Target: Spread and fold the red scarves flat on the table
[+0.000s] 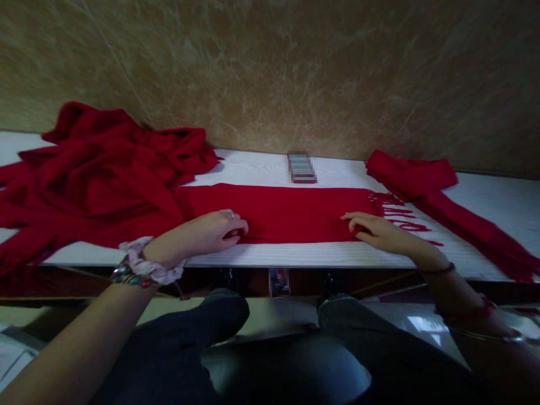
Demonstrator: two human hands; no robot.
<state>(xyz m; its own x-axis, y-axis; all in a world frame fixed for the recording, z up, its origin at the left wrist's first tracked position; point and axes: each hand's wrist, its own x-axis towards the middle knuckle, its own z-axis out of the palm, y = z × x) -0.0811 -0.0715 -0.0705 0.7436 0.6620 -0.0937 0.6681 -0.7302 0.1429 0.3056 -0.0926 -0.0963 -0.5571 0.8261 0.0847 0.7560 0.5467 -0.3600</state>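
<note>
Left hand [206,232] and right hand [382,233] touched the flat red scarf [295,214] with bent fingers; I couldn't tell if they pinched it. It lay on the white table [257,166], against a messy red heap [105,163].

Indoor rm., prob. textile workshop: red scarves [113,163] are lying heaped on a white table [253,166], marbled wall [270,73] is rising behind, glossy flr. [422,323] is reflecting light.

Dim overall; glare on floor [426,324], lower right; shadow beneath table [257,253]; edges soft.
</note>
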